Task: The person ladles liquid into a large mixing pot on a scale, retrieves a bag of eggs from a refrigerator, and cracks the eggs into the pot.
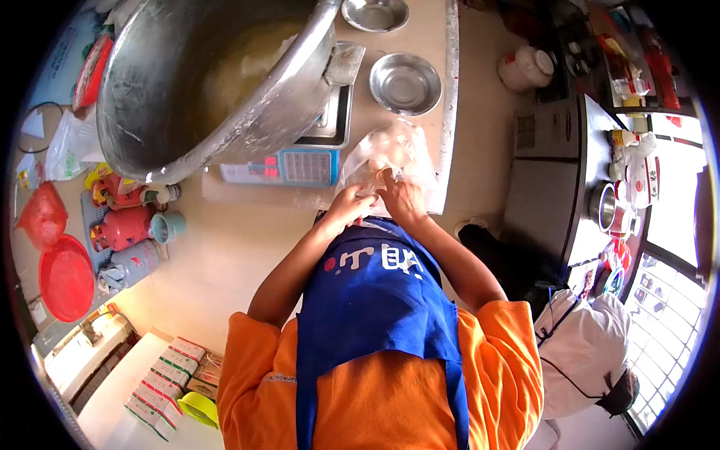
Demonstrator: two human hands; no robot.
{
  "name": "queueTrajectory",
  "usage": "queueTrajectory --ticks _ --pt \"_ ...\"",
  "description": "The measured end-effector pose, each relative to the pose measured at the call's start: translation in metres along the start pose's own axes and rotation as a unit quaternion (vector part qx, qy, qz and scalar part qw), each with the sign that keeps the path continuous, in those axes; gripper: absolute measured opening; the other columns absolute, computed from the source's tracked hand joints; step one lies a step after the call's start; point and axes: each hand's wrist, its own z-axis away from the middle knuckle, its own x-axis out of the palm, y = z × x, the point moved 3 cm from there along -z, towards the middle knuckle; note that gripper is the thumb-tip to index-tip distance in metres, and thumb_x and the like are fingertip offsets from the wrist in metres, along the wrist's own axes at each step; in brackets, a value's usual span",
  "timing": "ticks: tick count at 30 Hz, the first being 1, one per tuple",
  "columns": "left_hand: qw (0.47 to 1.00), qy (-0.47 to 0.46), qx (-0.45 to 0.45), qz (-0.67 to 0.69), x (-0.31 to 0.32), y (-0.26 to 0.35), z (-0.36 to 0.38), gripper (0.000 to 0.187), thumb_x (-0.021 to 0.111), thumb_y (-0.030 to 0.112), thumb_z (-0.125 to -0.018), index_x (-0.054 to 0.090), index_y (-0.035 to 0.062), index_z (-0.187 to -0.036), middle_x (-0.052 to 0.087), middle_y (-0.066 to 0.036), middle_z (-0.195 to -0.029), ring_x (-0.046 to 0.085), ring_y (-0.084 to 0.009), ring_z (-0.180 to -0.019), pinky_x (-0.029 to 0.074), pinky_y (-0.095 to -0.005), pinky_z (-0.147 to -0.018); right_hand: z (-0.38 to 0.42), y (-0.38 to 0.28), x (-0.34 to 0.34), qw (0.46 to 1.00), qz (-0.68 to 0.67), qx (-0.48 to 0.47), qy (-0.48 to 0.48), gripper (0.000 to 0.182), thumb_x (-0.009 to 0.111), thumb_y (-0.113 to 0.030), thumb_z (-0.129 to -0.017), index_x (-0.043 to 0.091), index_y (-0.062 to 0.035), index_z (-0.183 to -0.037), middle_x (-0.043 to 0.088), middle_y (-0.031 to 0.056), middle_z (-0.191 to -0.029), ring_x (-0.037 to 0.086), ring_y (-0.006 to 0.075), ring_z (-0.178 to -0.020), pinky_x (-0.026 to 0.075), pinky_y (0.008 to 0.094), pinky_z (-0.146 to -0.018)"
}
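Observation:
A thin clear plastic bag (426, 166) lies at the front edge of the worktable, with pale, rounded, egg-like things (386, 150) showing through it. My left hand (349, 207) is closed at the bag's near left side, fingers pinching the plastic. On the near right side, my right hand (403, 199) has its fingers curled on the bag close to its contents. The fingertips are partly hidden in the plastic. Just left of the bag stands a digital scale (309, 166) with a lit red display. A large metal bowl (300, 112) tilts over it, holding something pale and wet.
Two steel bowls, one nearer (405, 84) and one farther (375, 13), sit on the worktable (442, 67). Red gas cylinders (124, 229) and a red basin (66, 277) are at left. A person in a white top (581, 352) is at right, beside a counter (547, 187).

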Motion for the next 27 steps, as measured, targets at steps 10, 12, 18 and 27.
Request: queueTrajectory --ticks 10,12,18,27 --pt "1.0 0.02 -0.003 0.014 0.005 -0.01 -0.013 0.064 0.06 0.02 -0.097 0.038 0.0067 -0.156 0.074 -0.008 -0.093 0.054 -0.0088 -0.044 0.035 -0.0213 -0.033 -0.004 0.024 0.037 0.997 0.001 -0.041 0.058 0.045 0.07 -0.022 -0.091 0.058 -0.0042 -0.13 0.072 0.025 -0.092 0.07 0.0435 -0.09 0.054 0.052 -0.079" --pt "0.999 0.047 0.025 -0.007 0.001 -0.003 -0.007 0.056 0.06 0.021 -0.099 0.046 0.0061 -0.151 0.074 -0.008 -0.093 0.053 -0.0075 -0.044 0.035 -0.0208 -0.033 -0.007 0.015 0.018 0.999 -0.038 -0.011 0.035 0.039 0.07 -0.022 -0.091 0.063 -0.0046 -0.125 0.072 0.0251 -0.092 0.07 0.0428 -0.09 0.054 0.0515 -0.08" --pt "0.991 0.106 0.077 0.029 -0.011 0.035 0.025 0.037 0.062 0.034 -0.103 0.065 0.0043 -0.125 0.075 -0.007 -0.088 0.049 -0.0042 -0.045 0.034 -0.0197 -0.035 -0.015 -0.001 -0.028 0.997 -0.037 -0.021 0.066 0.027 0.064 -0.019 -0.095 0.069 -0.003 -0.116 0.072 0.0247 -0.092 0.071 0.042 -0.088 0.054 0.0507 -0.079" --pt "0.974 0.135 0.052 0.173 -0.021 0.055 0.046 0.05 0.054 0.049 -0.105 0.065 0.0045 -0.126 0.065 -0.005 -0.074 0.051 -0.0071 -0.052 0.033 -0.0219 -0.038 -0.07 0.011 0.047 0.964 0.082 -0.226 0.111 0.031 0.065 -0.013 -0.091 0.055 0.0009 -0.116 0.068 0.019 -0.1 0.068 0.0372 -0.1 0.049 0.0544 -0.079"
